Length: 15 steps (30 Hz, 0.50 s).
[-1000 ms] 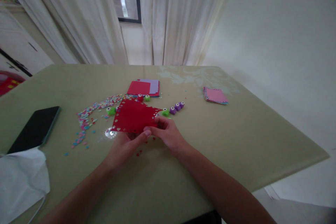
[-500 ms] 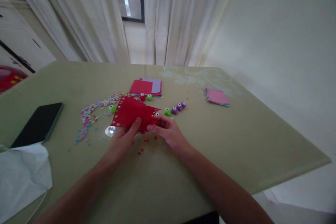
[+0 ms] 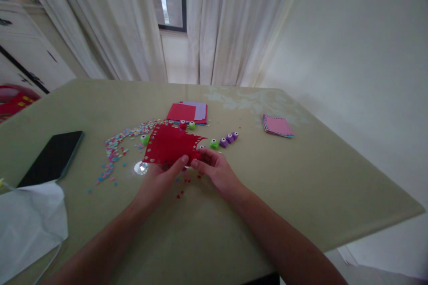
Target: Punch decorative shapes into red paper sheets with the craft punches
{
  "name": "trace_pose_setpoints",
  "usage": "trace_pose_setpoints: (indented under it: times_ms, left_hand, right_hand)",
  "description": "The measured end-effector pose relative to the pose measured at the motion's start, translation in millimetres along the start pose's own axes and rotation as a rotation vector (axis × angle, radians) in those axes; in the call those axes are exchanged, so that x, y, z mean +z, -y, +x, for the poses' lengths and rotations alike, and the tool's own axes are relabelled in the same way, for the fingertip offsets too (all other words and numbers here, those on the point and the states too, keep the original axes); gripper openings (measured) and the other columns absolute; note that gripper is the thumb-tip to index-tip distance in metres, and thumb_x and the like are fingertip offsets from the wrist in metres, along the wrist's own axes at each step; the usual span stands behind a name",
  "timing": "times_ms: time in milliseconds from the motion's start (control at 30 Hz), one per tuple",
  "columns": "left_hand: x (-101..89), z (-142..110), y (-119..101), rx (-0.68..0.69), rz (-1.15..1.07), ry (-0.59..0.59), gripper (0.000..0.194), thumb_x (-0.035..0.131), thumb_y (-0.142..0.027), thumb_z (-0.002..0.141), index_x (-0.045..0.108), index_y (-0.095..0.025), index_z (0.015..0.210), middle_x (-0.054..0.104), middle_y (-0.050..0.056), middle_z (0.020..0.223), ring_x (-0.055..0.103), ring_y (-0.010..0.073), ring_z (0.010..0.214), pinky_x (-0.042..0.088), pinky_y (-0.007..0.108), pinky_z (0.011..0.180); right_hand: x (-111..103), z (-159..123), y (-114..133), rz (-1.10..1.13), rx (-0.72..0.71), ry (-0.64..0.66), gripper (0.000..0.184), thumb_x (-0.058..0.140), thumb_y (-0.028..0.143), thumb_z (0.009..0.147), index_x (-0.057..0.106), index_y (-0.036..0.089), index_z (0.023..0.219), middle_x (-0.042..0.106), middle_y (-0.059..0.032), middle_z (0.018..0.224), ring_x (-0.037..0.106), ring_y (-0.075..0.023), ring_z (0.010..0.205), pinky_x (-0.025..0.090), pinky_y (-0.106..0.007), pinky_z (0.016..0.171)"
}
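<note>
Both hands hold a red paper card [image 3: 170,144] above the table, its edges bordered with small pale shapes. My left hand [image 3: 160,180] grips its lower edge, thumb on top and fingers underneath. At the lower right corner, my right hand [image 3: 216,169] pinches the card between thumb and fingers; whether a small piece is also in that pinch, I cannot tell. Just beyond the card lie a green eye bead [image 3: 214,144] and several purple eye beads [image 3: 229,138]. Small red confetti pieces [image 3: 180,194] are scattered below the hands.
Colourful confetti [image 3: 117,139] spreads in an arc at left. Red and lilac papers [image 3: 182,111] are stacked behind the card; pink cards [image 3: 278,126] lie at right. A black phone [image 3: 51,158] and a white face mask [image 3: 30,227] occupy the left side of the table [image 3: 321,178].
My left thumb slid inward over the card, then back toward its lower edge near the right hand. The right hand keeps its pinch at the corner. The view has shifted slightly.
</note>
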<state>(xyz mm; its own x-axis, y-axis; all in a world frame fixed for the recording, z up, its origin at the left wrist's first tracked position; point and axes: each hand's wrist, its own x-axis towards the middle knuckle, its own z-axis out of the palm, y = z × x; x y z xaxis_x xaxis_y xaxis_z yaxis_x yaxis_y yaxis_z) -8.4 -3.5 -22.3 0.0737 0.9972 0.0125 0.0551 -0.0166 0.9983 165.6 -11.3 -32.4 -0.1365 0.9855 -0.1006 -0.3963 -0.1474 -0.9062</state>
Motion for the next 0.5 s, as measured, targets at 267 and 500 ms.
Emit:
trace_pose_setpoints:
  times_ms: [267, 500]
  left_hand:
    - [8.1, -10, 3, -0.114, -0.115, 0.091, 0.051, 0.090, -0.053, 0.078, 0.079, -0.022, 0.117, 0.083, 0.013, 0.120, 0.076, 0.0358, 0.111, 0.062, 0.044, 0.089]
    - [11.2, -12, -1, -0.037, -0.076, 0.021, 0.033, 0.087, -0.054, 0.081, 0.083, -0.022, 0.092, 0.084, 0.009, 0.095, 0.077, 0.0322, 0.103, 0.062, 0.041, 0.092]
  right_hand:
    - [-2, 1, 0, -0.051, -0.059, 0.001, 0.038, 0.095, 0.041, 0.072, 0.082, 0.026, 0.104, 0.079, -0.0024, 0.100, 0.070, -0.0189, 0.088, 0.053, -0.030, 0.077]
    - [4, -1, -3, -0.048, -0.100, 0.022, 0.034, 0.097, 0.039, 0.070, 0.080, 0.024, 0.095, 0.077, 0.0004, 0.087, 0.068, -0.0171, 0.079, 0.055, -0.031, 0.077]
